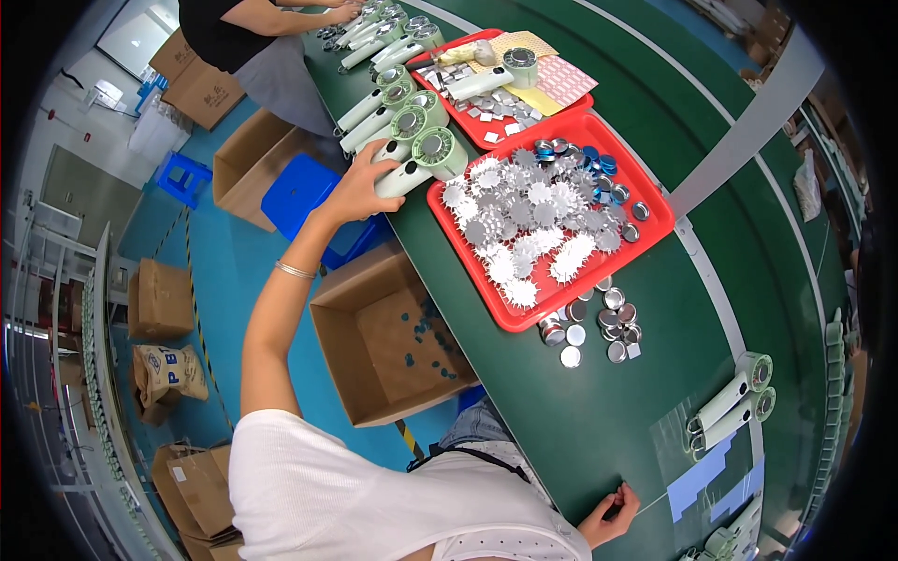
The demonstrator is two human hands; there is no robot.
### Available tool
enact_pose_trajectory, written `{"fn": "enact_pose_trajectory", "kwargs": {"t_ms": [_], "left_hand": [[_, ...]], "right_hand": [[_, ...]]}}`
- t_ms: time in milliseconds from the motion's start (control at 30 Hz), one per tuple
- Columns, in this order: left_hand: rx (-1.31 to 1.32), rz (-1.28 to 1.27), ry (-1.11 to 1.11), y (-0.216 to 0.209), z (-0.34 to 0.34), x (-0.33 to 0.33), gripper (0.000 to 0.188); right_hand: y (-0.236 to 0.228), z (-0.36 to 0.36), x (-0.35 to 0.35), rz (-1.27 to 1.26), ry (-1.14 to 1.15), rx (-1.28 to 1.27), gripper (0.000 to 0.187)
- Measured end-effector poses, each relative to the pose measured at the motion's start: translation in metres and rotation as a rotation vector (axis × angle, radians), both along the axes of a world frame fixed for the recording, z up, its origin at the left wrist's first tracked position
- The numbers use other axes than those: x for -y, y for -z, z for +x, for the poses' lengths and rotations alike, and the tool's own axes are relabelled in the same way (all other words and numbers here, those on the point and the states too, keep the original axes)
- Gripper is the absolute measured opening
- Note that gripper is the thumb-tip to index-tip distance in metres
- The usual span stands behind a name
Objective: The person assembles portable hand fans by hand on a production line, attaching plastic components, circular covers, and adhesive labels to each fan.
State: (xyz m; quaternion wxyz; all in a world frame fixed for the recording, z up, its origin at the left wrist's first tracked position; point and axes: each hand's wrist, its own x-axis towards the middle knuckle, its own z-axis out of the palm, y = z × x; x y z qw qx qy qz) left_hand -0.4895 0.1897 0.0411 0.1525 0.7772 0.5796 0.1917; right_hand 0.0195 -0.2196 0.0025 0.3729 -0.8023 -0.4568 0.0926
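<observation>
My left hand is stretched far out, its fingers closed around the pale handle of a light green handheld fan. The round head of that fan rests at the corner of a red tray. More handheld fans lie side by side just beyond it. Silver spiky-edged discs fill much of the tray, with silver and blue round caps at its far right. My right hand is near the table's front edge, fingers curled; a small dark spot shows between them, too small to name.
Loose silver caps lie on the green table beside the tray. A second red tray holds small square pieces, sheets and a fan. Two fans lie at right. An open carton and blue stool stand below. A co-worker works at the far end.
</observation>
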Motion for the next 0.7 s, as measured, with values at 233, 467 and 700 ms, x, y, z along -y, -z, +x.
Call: {"fn": "enact_pose_trajectory", "kwargs": {"t_ms": [233, 467, 700], "left_hand": [[0.043, -0.057, -0.041, 0.009, 0.000, -0.004, 0.065], [0.070, -0.128, -0.063, 0.010, -0.003, -0.015, 0.065], [0.097, -0.155, -0.012, 0.012, -0.011, -0.028, 0.062]], "right_hand": [[-0.004, -0.002, -0.001, 0.003, 0.007, -0.001, 0.024], [0.000, 0.001, 0.002, 0.012, -0.015, 0.016, 0.024], [0.000, 0.001, 0.002, -0.006, -0.018, 0.009, 0.025]]}}
